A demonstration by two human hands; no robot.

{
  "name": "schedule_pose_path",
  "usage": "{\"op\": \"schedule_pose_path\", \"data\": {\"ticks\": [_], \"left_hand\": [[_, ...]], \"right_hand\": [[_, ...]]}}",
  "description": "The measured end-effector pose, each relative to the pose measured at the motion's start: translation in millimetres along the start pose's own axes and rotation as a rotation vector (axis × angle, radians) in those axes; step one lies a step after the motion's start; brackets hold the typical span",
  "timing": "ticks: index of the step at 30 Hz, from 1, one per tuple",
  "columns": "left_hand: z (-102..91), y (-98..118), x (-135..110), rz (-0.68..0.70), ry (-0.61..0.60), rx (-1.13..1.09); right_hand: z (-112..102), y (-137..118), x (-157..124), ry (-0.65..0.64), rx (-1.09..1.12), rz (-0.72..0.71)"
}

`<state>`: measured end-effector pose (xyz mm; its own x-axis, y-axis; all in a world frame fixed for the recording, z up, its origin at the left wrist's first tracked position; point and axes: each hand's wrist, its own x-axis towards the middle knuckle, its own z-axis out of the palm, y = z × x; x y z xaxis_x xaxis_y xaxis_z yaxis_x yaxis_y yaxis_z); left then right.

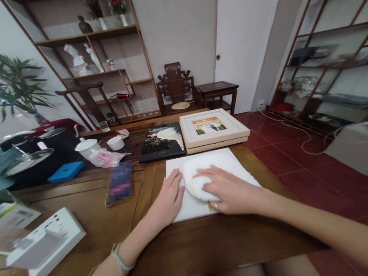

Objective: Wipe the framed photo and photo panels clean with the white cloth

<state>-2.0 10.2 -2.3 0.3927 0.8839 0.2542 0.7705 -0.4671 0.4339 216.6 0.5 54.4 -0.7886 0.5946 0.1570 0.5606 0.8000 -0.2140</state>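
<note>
An open green box (29,212) holds a white-and-green packet (2,211); its side print is too blurred to read. A white, fluffy, rounded pad (194,178) lies on a white board (237,167). The right hand (228,189) holds it with bent fingers; the left hand (169,201), grasping nothing, lies beside it, fingers extended close together.

left hand (172,198): palm down, nearly flat | right hand (229,190): palm down, loosely bent | forearms (290,210): converging forward
</note>
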Motion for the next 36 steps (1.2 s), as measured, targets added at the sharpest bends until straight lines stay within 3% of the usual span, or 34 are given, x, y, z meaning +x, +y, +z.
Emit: {"op": "schedule_pose_path", "data": {"ticks": [3, 7, 15, 19, 24, 28, 33, 36], "left_hand": [[-0.1, 0, 0, -0.006, -0.003, -0.004], [-0.9, 0, 0, -0.008, -0.009, -0.026], [-0.5, -2, 1, -0.024, -0.053, -0.018], [0.0, -1, 1, -0.032, -0.054, -0.009], [-0.2, 1, 1, -0.057, -0.059, -0.018], [-4.4, 3, 3, -0.090, 0.019, -0.106], [-14.4, 7, 5, -0.142, 0.254, -0.251], [-17.8, 10, 6, -0.165, 0.305, -0.291]], "right_hand": [[5, 14, 21, 0.019, -0.039, 0.037], [10, 11, 31, -0.027, -0.131, 0.051], [1, -40, -22, -0.148, -0.099, -0.122], [-4, -41, -35, -0.151, -0.014, -0.091], [2, -12, -8, -0.053, -0.046, 0.117], [11, -4, 24, -0.035, -0.111, 0.174], [16, -25, 33, -0.060, -0.120, -0.033], [13, -41, 20, -0.071, -0.090, -0.206]]}}
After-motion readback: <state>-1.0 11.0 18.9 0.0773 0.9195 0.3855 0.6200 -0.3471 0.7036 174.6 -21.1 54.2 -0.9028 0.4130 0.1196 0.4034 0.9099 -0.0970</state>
